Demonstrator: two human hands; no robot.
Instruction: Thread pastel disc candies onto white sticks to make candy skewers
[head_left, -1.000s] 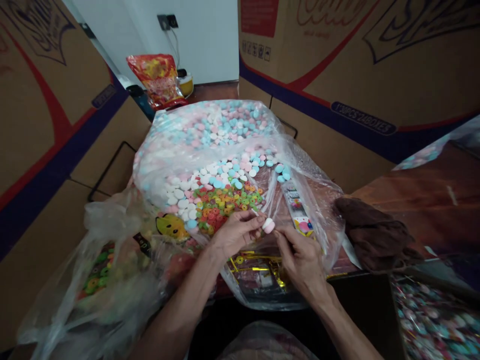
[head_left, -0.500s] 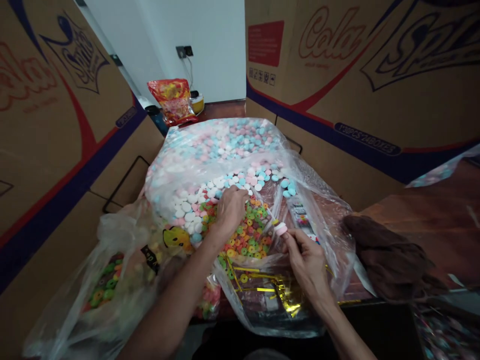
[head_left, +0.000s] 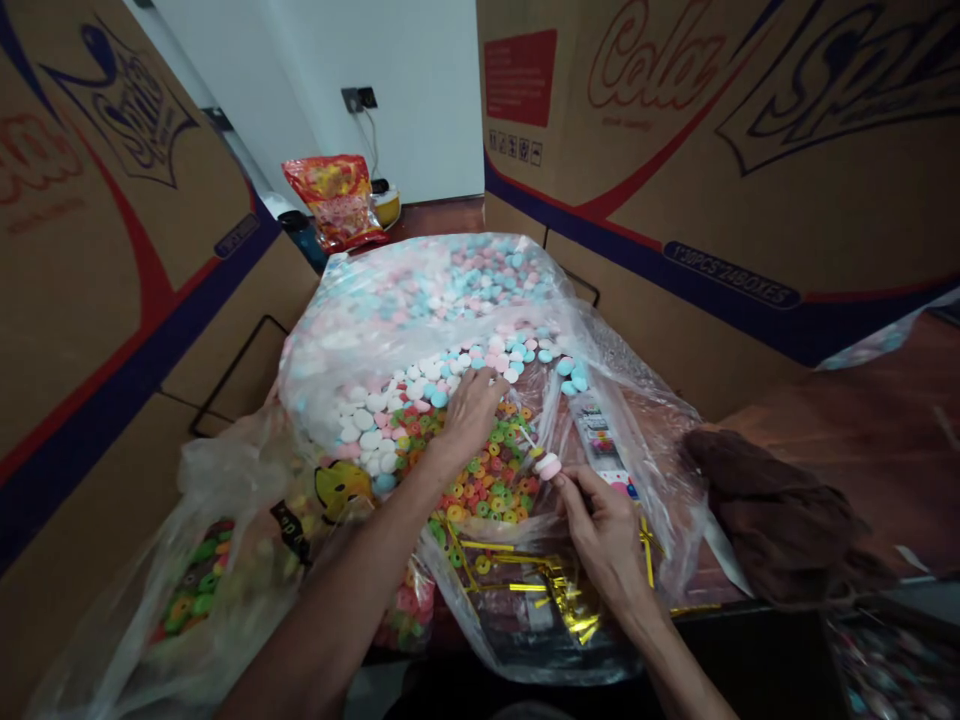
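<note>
Between the thumb and fingers of my right hand [head_left: 604,520] is a candy stick [head_left: 548,466], a thin white stick bearing pink and white round candies and a yellow ring. It tilts up and to the left. My left hand [head_left: 474,408] reaches to the near edge of a pile of white, pink and blue round candies [head_left: 367,420]. Its fingers are bent together, and what lies at their tips is hidden. Below that hand spreads a heap of green, orange and red ring candies [head_left: 491,480]. Gold twist ties [head_left: 574,605] lie on clear plastic nearer to me.
Cardboard boxes [head_left: 637,250] wall in the right side, with another carton [head_left: 90,330] at left. A clear bag of ring candies [head_left: 199,580] stands front left. A red snack bag [head_left: 334,205] is at the back. A brown cloth [head_left: 772,515] lies at right.
The view has shifted slightly to the right. My left hand has moved a little right along the candy edge. My right hand still holds the candy stick, whose white end shows more plainly.
</note>
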